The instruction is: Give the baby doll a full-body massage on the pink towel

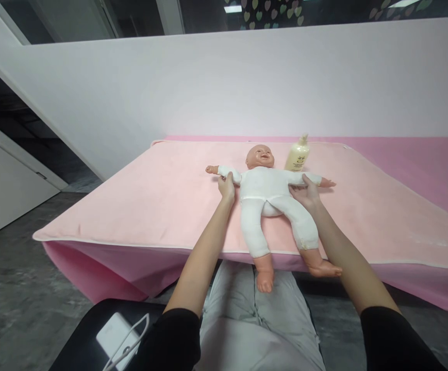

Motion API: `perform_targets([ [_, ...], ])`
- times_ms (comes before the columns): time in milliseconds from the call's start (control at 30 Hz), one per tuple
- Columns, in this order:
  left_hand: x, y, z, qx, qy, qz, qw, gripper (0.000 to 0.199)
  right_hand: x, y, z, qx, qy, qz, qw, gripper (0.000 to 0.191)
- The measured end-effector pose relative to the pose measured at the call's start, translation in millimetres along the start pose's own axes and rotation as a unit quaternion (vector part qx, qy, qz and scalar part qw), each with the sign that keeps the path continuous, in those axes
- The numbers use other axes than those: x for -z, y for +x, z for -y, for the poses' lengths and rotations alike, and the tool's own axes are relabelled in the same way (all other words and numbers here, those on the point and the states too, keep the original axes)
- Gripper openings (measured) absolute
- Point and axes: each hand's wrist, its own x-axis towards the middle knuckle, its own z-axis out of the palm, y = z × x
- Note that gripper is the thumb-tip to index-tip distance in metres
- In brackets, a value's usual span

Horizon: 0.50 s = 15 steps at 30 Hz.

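Note:
A baby doll (pixel 264 185) with a white cloth body lies on its back on the pink padded table cover (pixel 150 196), its head toward the wall and its feet hanging past the front edge. My left hand (pixel 227 187) is closed round the doll's arm on the left side of the view. On the right side, my right hand (pixel 306 192) grips the other arm from below, thumb on top. Part of its fingers is hidden under the doll's sleeve. A pale yellow pump bottle (pixel 297 156) stands just behind that arm, to the right of the doll's head.
A white wall (pixel 224 87) rises behind the table. Below the front edge are my legs in grey trousers (pixel 239 314). At the lower left, a white device (pixel 118 337) with a cable rests on a black seat (pixel 80 340).

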Motion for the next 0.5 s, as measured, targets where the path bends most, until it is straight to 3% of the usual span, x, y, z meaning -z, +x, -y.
perform_targets([
  [500,0.2,0.2,-0.3,0.003,-0.002,0.003,1.0,0.02,0.4,-1.1,0.3,-0.003,-0.004,0.005,1.0,0.019],
])
